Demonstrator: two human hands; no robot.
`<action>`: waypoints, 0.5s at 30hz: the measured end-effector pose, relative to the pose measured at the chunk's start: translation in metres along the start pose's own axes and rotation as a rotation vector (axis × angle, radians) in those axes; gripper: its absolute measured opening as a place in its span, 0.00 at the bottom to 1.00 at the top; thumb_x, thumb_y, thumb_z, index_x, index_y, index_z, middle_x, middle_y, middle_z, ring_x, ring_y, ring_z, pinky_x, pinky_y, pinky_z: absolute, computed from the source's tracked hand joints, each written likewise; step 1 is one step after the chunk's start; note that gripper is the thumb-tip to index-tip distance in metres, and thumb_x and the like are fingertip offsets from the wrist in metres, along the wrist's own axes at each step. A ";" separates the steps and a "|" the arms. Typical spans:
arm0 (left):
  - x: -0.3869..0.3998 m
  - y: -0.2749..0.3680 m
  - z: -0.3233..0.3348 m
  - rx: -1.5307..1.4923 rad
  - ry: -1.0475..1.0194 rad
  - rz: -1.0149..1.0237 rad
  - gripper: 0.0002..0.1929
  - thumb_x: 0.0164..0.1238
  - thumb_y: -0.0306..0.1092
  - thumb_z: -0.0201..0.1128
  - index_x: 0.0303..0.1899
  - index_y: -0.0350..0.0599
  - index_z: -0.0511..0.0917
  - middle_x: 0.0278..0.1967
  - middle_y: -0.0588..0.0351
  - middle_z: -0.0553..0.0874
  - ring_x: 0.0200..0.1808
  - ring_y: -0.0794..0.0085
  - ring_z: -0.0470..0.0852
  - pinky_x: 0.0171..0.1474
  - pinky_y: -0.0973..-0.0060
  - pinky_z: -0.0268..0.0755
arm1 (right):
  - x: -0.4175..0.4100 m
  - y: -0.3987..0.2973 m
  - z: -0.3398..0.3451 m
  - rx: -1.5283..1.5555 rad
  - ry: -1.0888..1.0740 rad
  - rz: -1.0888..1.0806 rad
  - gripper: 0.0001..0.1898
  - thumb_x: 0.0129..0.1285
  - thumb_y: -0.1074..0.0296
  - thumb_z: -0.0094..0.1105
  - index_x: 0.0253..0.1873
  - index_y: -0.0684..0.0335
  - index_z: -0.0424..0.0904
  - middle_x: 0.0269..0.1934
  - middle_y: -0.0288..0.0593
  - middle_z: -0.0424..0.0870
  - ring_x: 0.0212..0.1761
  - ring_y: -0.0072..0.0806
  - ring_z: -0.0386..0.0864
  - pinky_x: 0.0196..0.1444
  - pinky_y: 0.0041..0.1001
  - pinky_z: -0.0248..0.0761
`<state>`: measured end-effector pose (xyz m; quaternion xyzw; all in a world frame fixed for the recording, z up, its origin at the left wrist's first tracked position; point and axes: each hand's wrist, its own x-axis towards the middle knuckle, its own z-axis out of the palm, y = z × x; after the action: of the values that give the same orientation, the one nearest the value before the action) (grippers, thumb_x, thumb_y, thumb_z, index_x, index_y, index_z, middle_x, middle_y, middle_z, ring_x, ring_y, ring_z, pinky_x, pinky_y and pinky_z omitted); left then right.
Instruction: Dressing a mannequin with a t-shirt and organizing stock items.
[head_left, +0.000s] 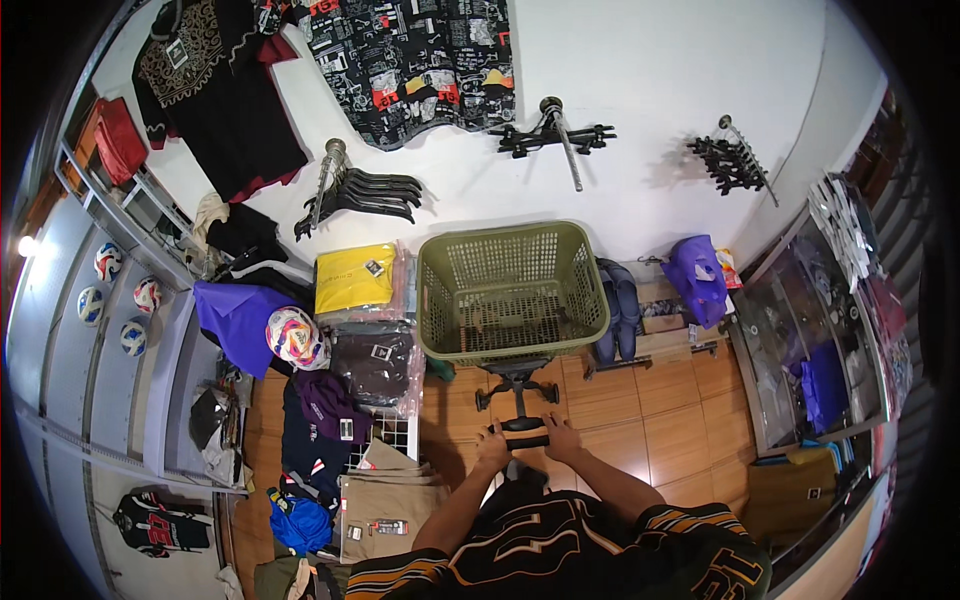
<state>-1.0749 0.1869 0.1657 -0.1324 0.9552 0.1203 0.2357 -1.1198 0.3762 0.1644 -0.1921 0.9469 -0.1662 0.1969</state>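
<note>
Both of my hands are on a black handle, which has two dark grips joined to a slim stem. The fingers of my left hand close around its left end, and my right hand holds the right end. From the handle, the stem runs forward to a black frame with feet or casters spread to both sides. Just beyond stands an olive-green plastic laundry basket with perforated walls. Its near rim hides the top of the frame, so I cannot tell whether they are joined.
Bagged clothes, with a yellow shirt on top, lie left of the basket beside a soccer ball. Folded khaki trousers are nearer me. Dark sandals adjoin the basket's right side. A glass display case borders the right; hanger racks project from the wall.
</note>
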 end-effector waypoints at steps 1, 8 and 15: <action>-0.006 -0.001 0.007 0.006 0.000 0.003 0.49 0.53 0.42 0.72 0.73 0.43 0.50 0.62 0.35 0.69 0.64 0.41 0.68 0.62 0.52 0.67 | -0.009 -0.001 0.004 0.005 0.003 0.003 0.44 0.46 0.69 0.69 0.71 0.55 0.58 0.67 0.50 0.65 0.65 0.56 0.68 0.59 0.45 0.73; -0.055 -0.015 0.079 0.099 0.025 0.050 0.52 0.53 0.43 0.73 0.74 0.41 0.48 0.60 0.33 0.71 0.63 0.42 0.69 0.65 0.55 0.63 | -0.085 -0.003 0.033 0.042 -0.002 0.008 0.46 0.48 0.65 0.71 0.73 0.54 0.56 0.72 0.49 0.61 0.68 0.54 0.66 0.64 0.46 0.69; -0.130 -0.023 0.123 0.151 0.017 0.089 0.51 0.50 0.42 0.74 0.74 0.42 0.52 0.62 0.35 0.70 0.61 0.46 0.71 0.63 0.59 0.65 | -0.161 -0.008 0.065 0.052 -0.006 0.029 0.49 0.46 0.64 0.75 0.73 0.53 0.56 0.71 0.48 0.61 0.68 0.53 0.66 0.63 0.47 0.68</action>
<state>-0.9057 0.2268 0.1189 -0.0727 0.9685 0.0570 0.2312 -0.9521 0.4228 0.1605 -0.1734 0.9445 -0.1873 0.2069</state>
